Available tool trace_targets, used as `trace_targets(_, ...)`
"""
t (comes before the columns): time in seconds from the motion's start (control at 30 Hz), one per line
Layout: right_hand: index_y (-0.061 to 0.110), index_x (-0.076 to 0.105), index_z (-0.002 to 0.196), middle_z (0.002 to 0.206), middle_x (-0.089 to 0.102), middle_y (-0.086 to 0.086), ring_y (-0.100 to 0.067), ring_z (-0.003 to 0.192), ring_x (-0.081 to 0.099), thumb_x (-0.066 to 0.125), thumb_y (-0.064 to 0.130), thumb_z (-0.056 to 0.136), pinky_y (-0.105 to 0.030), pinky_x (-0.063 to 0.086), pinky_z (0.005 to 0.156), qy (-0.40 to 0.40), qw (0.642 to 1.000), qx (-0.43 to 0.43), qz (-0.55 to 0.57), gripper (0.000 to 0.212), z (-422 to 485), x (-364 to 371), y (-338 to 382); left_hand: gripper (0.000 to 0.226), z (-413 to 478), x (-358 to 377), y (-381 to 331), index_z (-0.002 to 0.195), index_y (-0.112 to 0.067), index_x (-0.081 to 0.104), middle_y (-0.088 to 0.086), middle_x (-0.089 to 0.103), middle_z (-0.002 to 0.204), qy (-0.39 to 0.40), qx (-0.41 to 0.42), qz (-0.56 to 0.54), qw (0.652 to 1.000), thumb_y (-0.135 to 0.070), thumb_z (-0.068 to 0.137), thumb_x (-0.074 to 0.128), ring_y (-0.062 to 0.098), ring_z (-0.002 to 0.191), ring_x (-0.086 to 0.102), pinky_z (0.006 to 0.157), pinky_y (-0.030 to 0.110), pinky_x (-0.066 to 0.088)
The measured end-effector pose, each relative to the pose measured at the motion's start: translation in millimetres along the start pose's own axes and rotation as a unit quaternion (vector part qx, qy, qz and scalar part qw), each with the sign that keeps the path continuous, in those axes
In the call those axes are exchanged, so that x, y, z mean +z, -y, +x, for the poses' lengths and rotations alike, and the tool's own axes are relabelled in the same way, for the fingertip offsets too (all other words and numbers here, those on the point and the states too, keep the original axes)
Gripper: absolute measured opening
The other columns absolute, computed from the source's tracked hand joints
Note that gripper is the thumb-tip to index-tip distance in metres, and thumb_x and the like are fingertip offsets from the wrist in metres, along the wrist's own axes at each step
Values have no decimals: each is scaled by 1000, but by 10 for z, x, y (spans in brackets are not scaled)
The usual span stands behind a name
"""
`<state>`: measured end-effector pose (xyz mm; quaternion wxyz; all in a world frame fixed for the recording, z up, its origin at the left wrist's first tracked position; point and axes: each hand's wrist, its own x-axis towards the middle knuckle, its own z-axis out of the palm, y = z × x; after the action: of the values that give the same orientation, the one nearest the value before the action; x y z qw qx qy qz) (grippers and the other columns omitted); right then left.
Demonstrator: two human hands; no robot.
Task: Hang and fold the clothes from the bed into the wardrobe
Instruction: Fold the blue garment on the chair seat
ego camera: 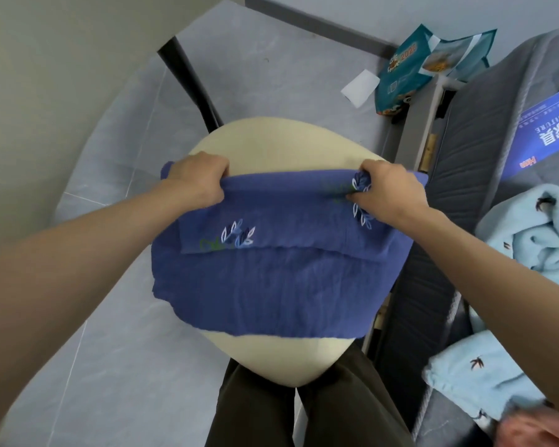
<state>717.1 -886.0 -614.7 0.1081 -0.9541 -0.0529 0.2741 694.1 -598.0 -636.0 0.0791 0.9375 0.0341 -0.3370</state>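
Fabric is bunching under both sets of fingers: my left hand (197, 179) and my right hand (388, 192) are each curling tightly round the far folded edge of the blue garment (265, 285), pinching cloth, with nothing else in either grip. The garment is lying across the cream stool seat (271, 143), partly folded. A narrower layer with embroidered leaves is lapping over the wider layer beneath, and the near hem is reaching toward six o'clock, just short of my dark trousers (304, 408).

I am judging it to be light, soft and limp, with a crinkled weave that is likely clinging to itself rather than sliding. It is going to sag wherever I am not supporting it. So I am taking it at the two ends of the fold line, at ten and two o'clock on the seat, where an even pull should hold the crease straight.

The seat is looking narrower than the cloth, so the sides at nine and three o'clock are hanging past the rim. Open floor is lying at nine o'clock. At three o'clock the grey mattress (459, 188) is sitting just beside the stool, with pale blue fleece clothes (530, 240) heaped on it. A teal bag (433, 66) is lying at one o'clock, well apart.
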Motion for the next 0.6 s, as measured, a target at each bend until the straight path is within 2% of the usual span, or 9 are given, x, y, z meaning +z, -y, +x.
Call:
trace_targets(0.07,14,48,94,96,61,-13,-31,79,50,61,23,86,-33,30,57,-65,998,9,12,18,44,-126,32,27,-2,-145,-25,101,-14,58,17,62,105,-86,-10,4,996,-3,77,55,39,96,56,69,36,38)
trace_targets(0.17,12,52,105,99,63,-16,-40,88,55,56,22,86,-35,30,61,-159,986,19,39,22,63,-274,67,31,-56,-286,-36,100,-15,55,13,64,99,-185,9,-29,982,0,73,53,39,89,57,61,36,34)
trace_targets(0.3,15,47,100,98,59,-6,-27,73,42,54,22,87,-35,29,59,-226,972,-15,56,16,-94,-309,38,37,-273,-207,-4,103,-18,49,7,63,99,-269,53,-54,960,2,72,54,39,77,56,55,35,30)
trace_targets(0.37,15,45,96,95,57,-4,-26,69,41,53,23,88,-34,29,56,-235,971,-23,45,15,-249,-239,-5,37,-429,-58,18,107,-19,47,6,62,102,-279,68,-60,956,-1,76,55,41,74,58,54,36,35)
trace_targets(0.47,17,37,89,89,50,-3,-28,59,40,52,23,89,-29,21,49,-214,977,-22,9,16,-526,-45,-75,45,-681,225,45,118,-20,45,8,62,109,-250,62,-60,964,-2,77,55,44,76,61,57,43,45)
trace_targets(0.53,14,38,90,91,49,-7,-29,54,38,51,20,89,-27,19,48,-172,985,-3,-34,14,-715,122,-129,55,-836,416,61,126,-21,42,8,61,113,-211,42,-47,976,-1,77,56,45,80,62,62,44,47)
trace_targets(0.6,9,44,97,101,49,-11,-27,52,35,51,17,89,-27,17,47,-112,991,24,-75,14,-896,308,-192,62,-971,600,85,135,-23,38,8,61,116,-169,21,-20,985,-6,79,56,44,81,62,64,43,47)
